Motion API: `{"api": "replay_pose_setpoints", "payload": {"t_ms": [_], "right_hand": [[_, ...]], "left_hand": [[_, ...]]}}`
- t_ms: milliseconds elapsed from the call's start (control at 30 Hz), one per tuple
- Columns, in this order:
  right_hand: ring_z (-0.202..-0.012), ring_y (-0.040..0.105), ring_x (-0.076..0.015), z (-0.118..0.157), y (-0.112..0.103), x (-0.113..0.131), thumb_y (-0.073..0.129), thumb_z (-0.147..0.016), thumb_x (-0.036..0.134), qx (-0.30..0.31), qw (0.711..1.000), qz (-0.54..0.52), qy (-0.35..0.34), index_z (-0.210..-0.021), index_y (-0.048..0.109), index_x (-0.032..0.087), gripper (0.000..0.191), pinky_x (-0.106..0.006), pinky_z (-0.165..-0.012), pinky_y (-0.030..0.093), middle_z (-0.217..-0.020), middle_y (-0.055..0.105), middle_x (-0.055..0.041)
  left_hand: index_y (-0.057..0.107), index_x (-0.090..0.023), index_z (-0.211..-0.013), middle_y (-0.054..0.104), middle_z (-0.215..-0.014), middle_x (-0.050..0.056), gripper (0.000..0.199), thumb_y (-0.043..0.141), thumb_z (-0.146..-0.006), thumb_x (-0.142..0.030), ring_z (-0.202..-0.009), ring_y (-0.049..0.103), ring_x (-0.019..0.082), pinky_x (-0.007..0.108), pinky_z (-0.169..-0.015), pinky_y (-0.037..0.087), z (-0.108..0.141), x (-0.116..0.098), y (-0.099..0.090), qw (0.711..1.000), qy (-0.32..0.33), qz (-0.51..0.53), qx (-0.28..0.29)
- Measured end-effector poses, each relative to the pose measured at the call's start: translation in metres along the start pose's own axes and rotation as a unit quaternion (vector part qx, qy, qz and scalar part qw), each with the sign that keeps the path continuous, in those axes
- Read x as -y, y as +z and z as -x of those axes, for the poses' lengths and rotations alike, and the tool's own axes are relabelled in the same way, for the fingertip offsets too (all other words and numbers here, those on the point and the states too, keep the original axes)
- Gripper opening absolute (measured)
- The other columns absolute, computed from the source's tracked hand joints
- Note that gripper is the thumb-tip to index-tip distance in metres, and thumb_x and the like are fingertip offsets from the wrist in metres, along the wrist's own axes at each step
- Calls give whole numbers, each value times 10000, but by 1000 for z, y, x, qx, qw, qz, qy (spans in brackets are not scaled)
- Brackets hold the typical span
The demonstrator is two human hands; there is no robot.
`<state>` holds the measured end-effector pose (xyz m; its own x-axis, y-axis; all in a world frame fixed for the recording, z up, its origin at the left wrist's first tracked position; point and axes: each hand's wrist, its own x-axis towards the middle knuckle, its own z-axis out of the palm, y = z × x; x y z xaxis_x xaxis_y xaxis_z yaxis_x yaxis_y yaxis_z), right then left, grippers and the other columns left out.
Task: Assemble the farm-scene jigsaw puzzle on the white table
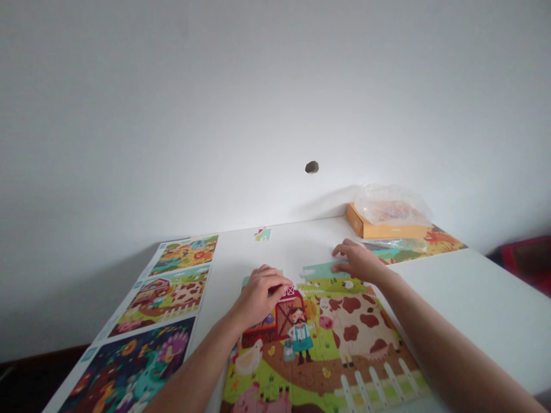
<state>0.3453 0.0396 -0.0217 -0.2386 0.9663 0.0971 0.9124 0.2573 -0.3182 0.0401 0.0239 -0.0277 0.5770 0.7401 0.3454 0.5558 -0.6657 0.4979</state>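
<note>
A person's left hand (260,298) curls over the barn at the far edge of a farm jigsaw puzzle (321,344), its fingers (279,281) bunched on a green piece (247,281), while the slightly spread fingers (340,249) of the right hand (359,262) rest on a pale green piece (321,269); whether either hand grips cannot be told. Printed puzzle pictures (163,295) line the white counter (473,298) to the left, with a loose puzzle piece (262,234) beyond, and an orange box (374,229) under a clear plastic bag (391,205) by the wall.
</note>
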Motion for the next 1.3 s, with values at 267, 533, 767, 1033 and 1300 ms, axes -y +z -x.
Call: {"api": "replay_pose_setpoints", "payload": {"t_ms": [267, 533, 767, 1033, 1300], "right_hand": [[-1126, 474, -253, -42, 25, 68, 445, -870, 102, 18, 984, 96, -148, -1291, 519, 277, 463, -358, -891, 401, -1252, 518, -98], [-1123, 492, -304, -124, 47, 128, 398, -921, 573, 48, 996, 67, -41, -1386, 428, 375, 506, -453, -901, 395, -1259, 476, -120], [-1084, 497, -342, -97, 46, 114, 436, -930, 404, 11, 995, 95, 6, -1173, 608, 198, 362, -476, -841, 438, -1216, 485, -181], [-1261, 384, -308, -118, 50, 146, 487, -865, 173, 51, 987, 89, -126, -1404, 350, 339, 580, -554, -990, 348, -1483, 355, -72], [-1023, 582, -238, -89, 41, 130, 555, -813, 169, 51, 990, 83, -103, -1128, 590, 134, 319, -329, -858, 468, -1170, 576, -151]], "left_hand": [[731, -264, -883, 637, -855, 24, 168, 571, -872, -216, -887, 545, 183, 331, -836, 411, 2, -3, -2, 999, -15, -41, -6], [730, -241, -855, 634, -855, 42, 158, 580, -850, -191, -888, 539, 197, 344, -835, 416, 5, 1, -2, 998, -28, -50, -28], [727, -224, -841, 637, -823, 39, 168, 566, -855, -180, -863, 541, 191, 334, -807, 413, 4, 1, -2, 997, -49, -50, -44], [717, -220, -829, 644, -823, 43, 174, 554, -850, -162, -850, 555, 191, 340, -818, 409, 4, 3, -1, 995, -55, -63, -57], [700, -229, -832, 657, -836, 33, 153, 558, -840, -174, -868, 565, 199, 346, -816, 387, 4, 3, -3, 993, -67, -79, -49]]}}
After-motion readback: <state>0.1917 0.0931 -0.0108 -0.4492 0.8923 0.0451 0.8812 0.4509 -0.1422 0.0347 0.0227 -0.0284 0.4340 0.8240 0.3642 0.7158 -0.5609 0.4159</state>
